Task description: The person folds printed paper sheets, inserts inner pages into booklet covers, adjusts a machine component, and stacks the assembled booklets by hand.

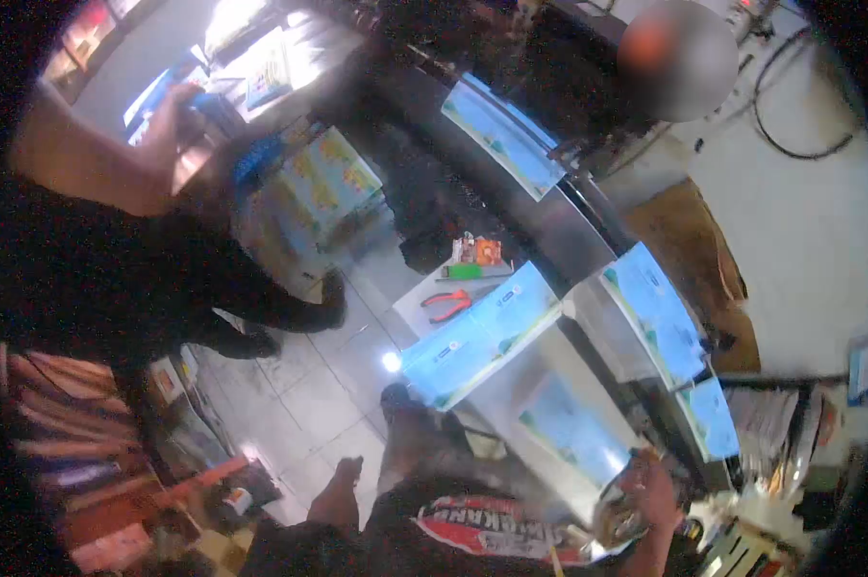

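Note:
My right hand [653, 489] is at the lower right, its fingers curled around a round, shiny brownish thing [619, 517] that blur keeps me from naming. Beside it, a blue printed sheet [570, 423] lies on a pale, sloping board [511, 409]. Another blue printed sheet [482, 337] spans the far end of that board. My left hand does not show. Red-handled pliers [446, 306], a green-handled tool [463, 272] and a small orange-and-white box [477, 250] rest just past that sheet.
More blue printed sheets [655, 308] hang along a long dark machine [540, 231]. At the left stands another person [98, 250], one hand [170, 115] on blue printed material. Stacked printed sheets [328, 183] sit near the tiled floor [328, 394]. Papers [766, 428] fill a right-hand shelf.

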Demonstrator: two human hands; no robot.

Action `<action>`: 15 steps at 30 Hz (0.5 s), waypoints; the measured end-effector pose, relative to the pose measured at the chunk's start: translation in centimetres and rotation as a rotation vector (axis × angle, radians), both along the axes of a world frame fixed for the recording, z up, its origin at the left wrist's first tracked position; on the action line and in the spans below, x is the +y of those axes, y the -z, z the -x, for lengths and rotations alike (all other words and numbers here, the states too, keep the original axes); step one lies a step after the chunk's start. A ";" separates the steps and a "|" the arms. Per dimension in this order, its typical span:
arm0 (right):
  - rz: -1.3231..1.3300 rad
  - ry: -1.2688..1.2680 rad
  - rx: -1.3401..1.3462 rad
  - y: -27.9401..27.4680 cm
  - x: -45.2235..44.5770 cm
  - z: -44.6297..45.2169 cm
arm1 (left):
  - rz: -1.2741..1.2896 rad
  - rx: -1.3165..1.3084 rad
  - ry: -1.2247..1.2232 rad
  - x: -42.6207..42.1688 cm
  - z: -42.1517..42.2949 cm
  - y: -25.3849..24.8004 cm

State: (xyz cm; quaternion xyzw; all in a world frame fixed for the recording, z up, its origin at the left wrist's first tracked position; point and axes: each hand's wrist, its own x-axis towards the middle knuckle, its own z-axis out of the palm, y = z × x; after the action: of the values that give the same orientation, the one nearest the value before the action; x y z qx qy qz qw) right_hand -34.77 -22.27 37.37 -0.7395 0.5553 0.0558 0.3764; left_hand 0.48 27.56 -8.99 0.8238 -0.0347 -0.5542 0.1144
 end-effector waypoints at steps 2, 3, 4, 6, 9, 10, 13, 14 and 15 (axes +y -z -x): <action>-0.003 0.129 -0.155 3.3 -2.6 0.8 | -0.013 0.006 -0.026 0.0 5.5 1.3; -0.027 0.106 -0.151 4.1 -3.8 0.9 | -0.030 0.009 -0.039 -0.1 8.3 1.5; 0.006 0.037 -0.107 4.4 -4.9 0.8 | -0.047 0.009 -0.054 -0.1 10.7 1.5; 0.080 -0.051 -0.056 4.7 -6.4 -0.1 | -0.058 0.003 -0.076 -0.7 14.0 2.2; 0.136 -0.015 -0.179 6.7 -6.3 0.1 | -0.053 -0.031 -0.065 -2.0 15.3 3.8; 0.100 0.070 -0.214 8.2 -6.1 1.2 | -0.050 -0.051 -0.047 -2.4 14.9 4.4; 0.322 -0.300 -0.167 10.5 -4.9 2.1 | -0.038 -0.135 0.090 -2.6 12.8 8.1; 0.332 -0.300 -0.176 11.1 -4.5 2.7 | -0.041 -0.171 0.177 -2.8 11.3 9.6; 0.297 -0.361 -0.261 11.9 -3.8 3.3 | -0.037 -0.228 0.299 -3.1 9.6 11.2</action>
State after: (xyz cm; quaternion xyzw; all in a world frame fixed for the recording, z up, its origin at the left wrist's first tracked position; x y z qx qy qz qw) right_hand -38.07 -26.08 25.48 -0.8746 0.3635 -0.0558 0.3160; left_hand -9.12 24.46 -20.15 0.8688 -0.1592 -0.4688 0.0106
